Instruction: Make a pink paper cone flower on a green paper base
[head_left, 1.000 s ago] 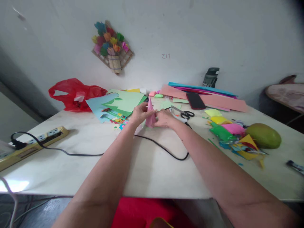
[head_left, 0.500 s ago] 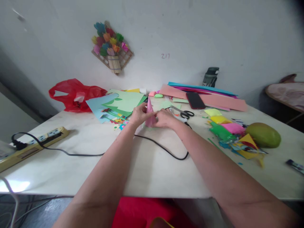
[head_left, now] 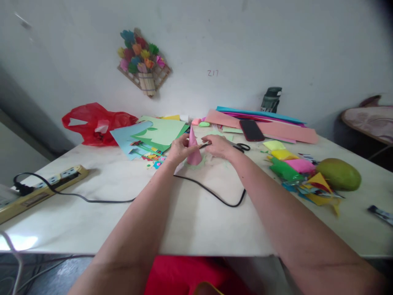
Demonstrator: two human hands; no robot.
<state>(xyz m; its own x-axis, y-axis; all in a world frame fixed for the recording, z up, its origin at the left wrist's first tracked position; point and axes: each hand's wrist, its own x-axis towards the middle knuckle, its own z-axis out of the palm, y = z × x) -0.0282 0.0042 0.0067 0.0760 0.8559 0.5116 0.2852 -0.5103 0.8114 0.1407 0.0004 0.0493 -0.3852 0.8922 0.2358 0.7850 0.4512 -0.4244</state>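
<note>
A small pink paper cone (head_left: 194, 150) stands point-up on the white table (head_left: 190, 217), over a pale green scrap. My left hand (head_left: 179, 149) is closed around the cone's left side and steadies it. Just to the cone's right, my right hand (head_left: 220, 146) is closed on a small tool whose dark tip (head_left: 204, 145) points at the cone. What looks like the tool's black cable (head_left: 215, 196) loops across the table below my hands.
Scissors (head_left: 242, 146) and a dark phone (head_left: 251, 130) lie right of my hands, with stacked coloured sheets (head_left: 276, 123) behind. Paper scraps (head_left: 294, 172) and a green mango (head_left: 338, 174) sit far right. Green and blue sheets (head_left: 153, 133), a red bag (head_left: 95, 119) and a power strip (head_left: 46, 186) lie left.
My right hand has drawn a little to the right, off the cone, and the tool's dark tip now shows. My left hand stays on the cone.
</note>
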